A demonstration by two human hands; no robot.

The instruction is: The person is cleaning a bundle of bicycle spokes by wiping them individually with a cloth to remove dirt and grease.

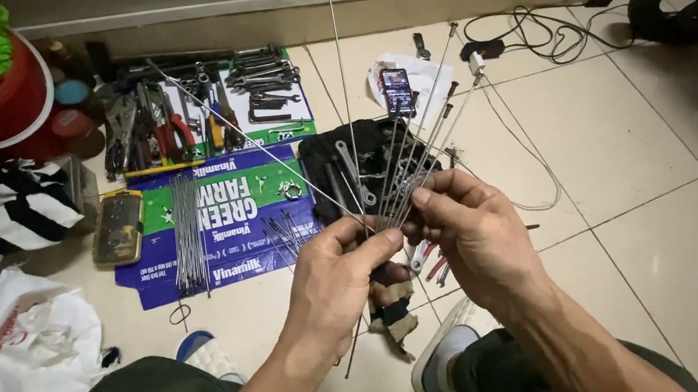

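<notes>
Steel bicycle spokes fan upward from both hands: the left hand and right hand are pinched shut on their lower ends above the tiled floor. Another spoke bundle lies untouched on flattened cardboard near wrenches.

Both hands, the left hand and the right hand, are pinching a fanned bunch of thin metal spokes above the tiled floor, with more spokes lying on flattened cardboard beside wrenches.
</notes>
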